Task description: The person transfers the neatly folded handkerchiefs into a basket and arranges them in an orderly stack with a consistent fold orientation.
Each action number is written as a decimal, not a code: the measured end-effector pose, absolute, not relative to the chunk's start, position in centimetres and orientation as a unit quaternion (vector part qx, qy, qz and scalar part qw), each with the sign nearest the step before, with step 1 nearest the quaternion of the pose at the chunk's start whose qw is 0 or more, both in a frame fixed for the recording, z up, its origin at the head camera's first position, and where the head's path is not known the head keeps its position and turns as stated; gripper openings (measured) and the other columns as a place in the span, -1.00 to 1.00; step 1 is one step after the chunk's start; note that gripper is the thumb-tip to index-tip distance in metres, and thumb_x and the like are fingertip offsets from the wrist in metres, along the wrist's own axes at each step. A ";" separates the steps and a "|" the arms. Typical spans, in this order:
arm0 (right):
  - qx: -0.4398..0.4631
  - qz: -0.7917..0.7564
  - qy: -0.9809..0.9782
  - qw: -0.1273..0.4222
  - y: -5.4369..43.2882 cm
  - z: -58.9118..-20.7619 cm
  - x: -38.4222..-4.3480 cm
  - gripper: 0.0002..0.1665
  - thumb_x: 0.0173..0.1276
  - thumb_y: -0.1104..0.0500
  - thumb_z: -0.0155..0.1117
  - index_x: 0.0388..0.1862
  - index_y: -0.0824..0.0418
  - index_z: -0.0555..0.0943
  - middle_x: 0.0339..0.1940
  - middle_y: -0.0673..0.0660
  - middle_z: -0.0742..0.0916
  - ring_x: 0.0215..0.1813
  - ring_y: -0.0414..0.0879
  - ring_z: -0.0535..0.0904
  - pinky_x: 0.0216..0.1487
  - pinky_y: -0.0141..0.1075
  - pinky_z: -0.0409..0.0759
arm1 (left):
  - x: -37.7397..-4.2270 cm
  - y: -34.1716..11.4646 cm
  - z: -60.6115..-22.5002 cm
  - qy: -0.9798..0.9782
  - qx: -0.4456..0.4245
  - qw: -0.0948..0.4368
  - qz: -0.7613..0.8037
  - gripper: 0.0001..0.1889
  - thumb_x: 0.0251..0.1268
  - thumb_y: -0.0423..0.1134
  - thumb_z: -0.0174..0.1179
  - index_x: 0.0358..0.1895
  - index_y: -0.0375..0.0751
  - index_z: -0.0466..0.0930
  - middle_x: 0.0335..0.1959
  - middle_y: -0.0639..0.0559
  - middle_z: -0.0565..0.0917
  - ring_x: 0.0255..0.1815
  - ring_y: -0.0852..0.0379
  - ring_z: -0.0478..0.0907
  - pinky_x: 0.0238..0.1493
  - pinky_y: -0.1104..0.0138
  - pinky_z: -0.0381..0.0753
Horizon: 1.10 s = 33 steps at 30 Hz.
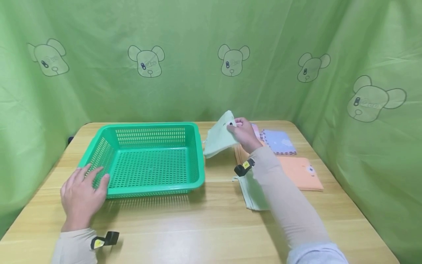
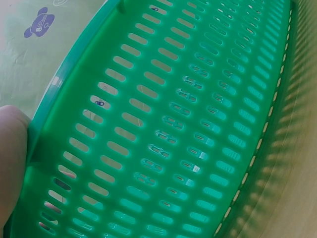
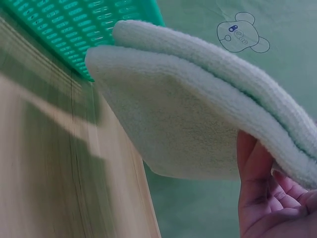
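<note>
Mint-green towel: folded terry cloth [image 1: 219, 135] held above the table, just beside the basket's right end.
Right hand: the right hand [image 1: 245, 134] pinches that towel by its edge, thumb against fingers.
Left hand: the left hand [image 1: 80, 190] rests at the near left corner of the basket, fingers spread (how hard they press, I cannot tell).
Green basket: slotted rectangular plastic basket [image 1: 200, 157] on a light wood-grain table [image 1: 171, 227]; no cloth shows inside it.
Cloths on the right: second mint-green cloth [image 1: 254, 194] partly under the forearm, orange folded towel with a small face patch [image 1: 296, 172], lavender-blue towel with checked edging [image 1: 280, 141].
Progress: early, I judge; one towel is lifted, while those cloths lie unhandled on the table.
Curtain print: outlined bear heads [image 1: 150, 62] on the green fabric curtain [image 1: 191, 29] bear small lettering, too faint to read surely.
Wrist tags: yellow labels [image 1: 98, 242] on black wrist-worn devices [image 1: 112, 238], their marks illegible.
</note>
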State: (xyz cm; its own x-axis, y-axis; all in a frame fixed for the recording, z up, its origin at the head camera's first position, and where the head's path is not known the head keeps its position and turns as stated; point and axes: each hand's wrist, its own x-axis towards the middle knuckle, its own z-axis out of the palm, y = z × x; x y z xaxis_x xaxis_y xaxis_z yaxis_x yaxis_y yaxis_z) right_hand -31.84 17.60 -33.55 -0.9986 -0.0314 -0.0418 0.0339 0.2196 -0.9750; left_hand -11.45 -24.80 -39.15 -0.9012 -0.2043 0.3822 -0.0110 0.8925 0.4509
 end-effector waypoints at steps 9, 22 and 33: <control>-0.002 -0.623 0.782 0.023 17.4 -32.9 -31.7 -0.50 0.42 0.25 0.15 0.25 0.36 0.26 0.06 0.31 0.58 -0.15 -0.01 0.60 -0.12 -0.27 0.66 | -11.5 -24.8 -39.1 -0.949 0.057 0.215 -0.224 -0.50 0.48 0.06 -0.11 0.20 -0.25 0.48 0.37 -0.38 0.31 0.40 -0.40 0.09 0.28 -0.33 -0.04; 0.008 -0.630 0.776 0.030 17.3 -31.7 -31.7 -0.48 0.44 0.20 0.15 0.30 0.26 0.26 0.05 0.25 0.61 -0.18 0.00 0.63 -0.17 -0.25 0.68 | -11.5 -24.9 -39.2 -0.950 0.058 0.211 -0.223 -0.50 0.48 0.07 -0.12 0.21 -0.24 0.47 0.37 -0.37 0.30 0.41 -0.40 0.08 0.29 -0.34 -0.05; 0.001 -0.641 0.767 0.031 17.2 -30.9 -31.5 -0.48 0.46 0.19 0.13 0.31 0.26 0.24 0.06 0.24 0.60 -0.15 -0.01 0.62 -0.10 -0.24 0.66 | -11.6 -24.9 -39.3 -0.949 0.058 0.216 -0.223 -0.51 0.48 0.07 -0.11 0.20 -0.23 0.48 0.37 -0.36 0.32 0.41 -0.40 0.09 0.29 -0.33 -0.05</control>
State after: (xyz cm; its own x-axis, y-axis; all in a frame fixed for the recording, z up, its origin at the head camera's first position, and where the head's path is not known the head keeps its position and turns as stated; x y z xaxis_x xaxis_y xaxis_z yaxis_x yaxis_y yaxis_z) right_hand -31.51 17.20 -30.87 -0.9981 -0.0384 -0.0489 0.0413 0.1790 -0.9830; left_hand -11.59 -24.88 -39.30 -0.9003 -0.2060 0.3835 -0.0132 0.8935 0.4489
